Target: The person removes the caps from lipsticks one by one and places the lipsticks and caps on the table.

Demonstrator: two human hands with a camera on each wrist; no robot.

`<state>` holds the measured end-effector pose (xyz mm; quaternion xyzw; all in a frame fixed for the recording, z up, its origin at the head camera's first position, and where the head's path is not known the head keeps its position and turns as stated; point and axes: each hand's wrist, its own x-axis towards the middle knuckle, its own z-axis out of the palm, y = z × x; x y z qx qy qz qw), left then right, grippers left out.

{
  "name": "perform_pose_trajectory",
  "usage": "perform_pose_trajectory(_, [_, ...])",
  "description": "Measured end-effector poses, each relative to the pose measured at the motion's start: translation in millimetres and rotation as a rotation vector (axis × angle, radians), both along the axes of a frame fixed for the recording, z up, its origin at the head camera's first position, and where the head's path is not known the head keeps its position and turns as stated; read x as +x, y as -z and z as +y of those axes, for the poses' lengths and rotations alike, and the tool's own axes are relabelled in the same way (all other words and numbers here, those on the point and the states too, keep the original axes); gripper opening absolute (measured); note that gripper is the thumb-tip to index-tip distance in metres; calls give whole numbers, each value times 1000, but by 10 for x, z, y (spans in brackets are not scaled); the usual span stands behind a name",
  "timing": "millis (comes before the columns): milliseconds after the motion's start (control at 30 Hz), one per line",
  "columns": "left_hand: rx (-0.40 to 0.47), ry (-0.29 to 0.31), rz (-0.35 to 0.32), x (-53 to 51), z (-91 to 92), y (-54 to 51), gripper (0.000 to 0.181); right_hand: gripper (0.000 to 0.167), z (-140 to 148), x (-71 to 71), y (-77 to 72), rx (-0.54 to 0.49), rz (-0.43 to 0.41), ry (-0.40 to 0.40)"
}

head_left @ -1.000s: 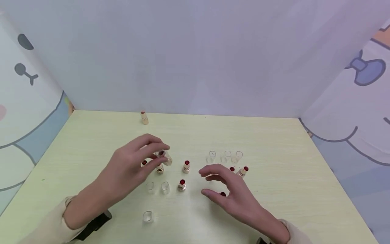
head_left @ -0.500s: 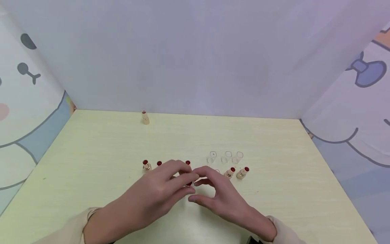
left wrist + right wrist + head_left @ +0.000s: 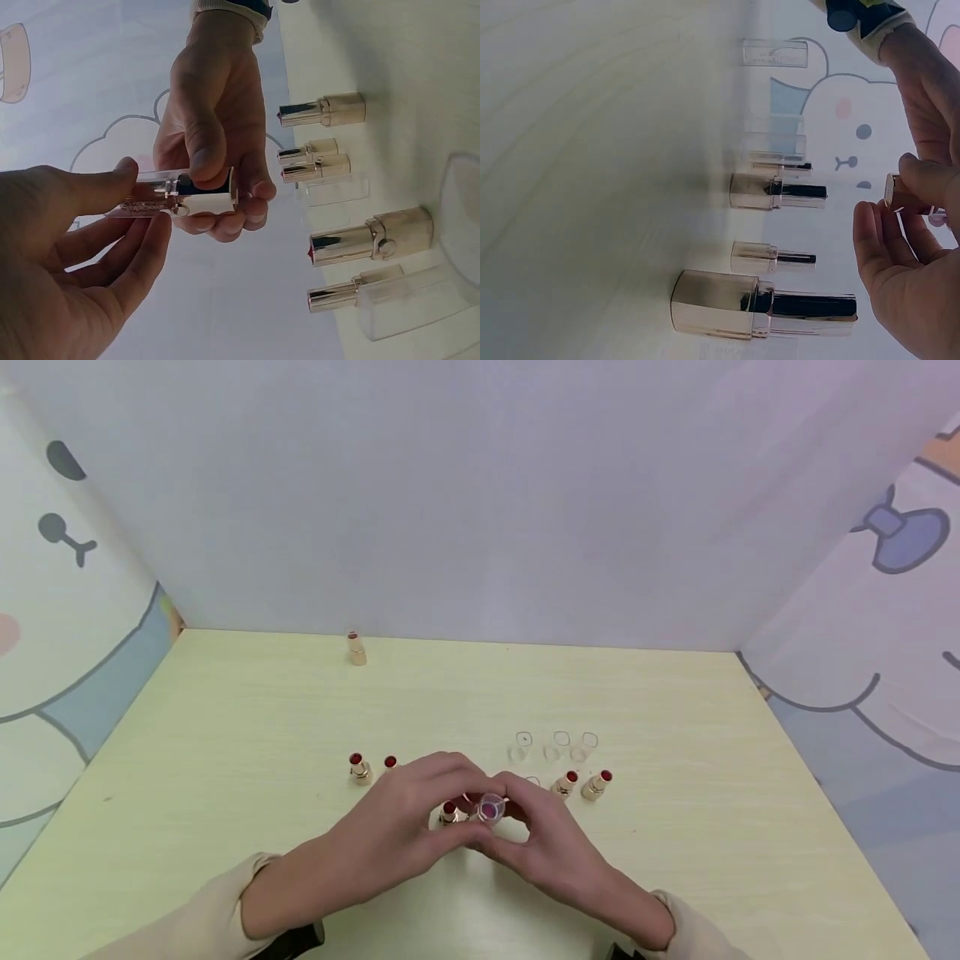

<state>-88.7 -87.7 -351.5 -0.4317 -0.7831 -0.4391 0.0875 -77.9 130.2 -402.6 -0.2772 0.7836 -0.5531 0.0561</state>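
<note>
Both hands meet over the table on one lipstick (image 3: 487, 812), a gold tube with a clear cap over its top. My left hand (image 3: 397, 818) pinches the clear cap (image 3: 150, 199) between thumb and fingertips. The gold base (image 3: 206, 202) is held by my right hand (image 3: 558, 835), its thumb across the side. In the head view one uncapped lipstick (image 3: 448, 812) stands just under the left fingers. Another lipstick (image 3: 391, 762) is partly hidden behind the left knuckles. The right wrist view shows the held base (image 3: 904, 195) tilted between the hands.
At the left stands an uncapped red lipstick (image 3: 360, 768). Two more, a lipstick (image 3: 566, 783) and a lipstick (image 3: 597, 786), stand right of the hands. Clear caps (image 3: 557, 747) sit behind them. One lipstick (image 3: 357, 649) is near the wall (image 3: 480, 527).
My left hand has come right and nearer with a small item to meet the right hand. The right hand has moved slightly left, and its loosely spread fingers now grip the lipstick's base.
</note>
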Motion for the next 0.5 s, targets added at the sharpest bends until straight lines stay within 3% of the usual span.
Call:
perform_pose_trajectory(133, [32,-22,-58,-18,-2,25,27,22,-11,-6,-3,-17,-19,10])
perform_pose_trajectory(367, [93,-36,-16,-39,-10,22,23,21,-10,-21,-9,-36,13,1])
perform_pose_trajectory(500, [88,-31,-37,-34,-20,5,23,20,-6,-22,-3,-47,11,-20])
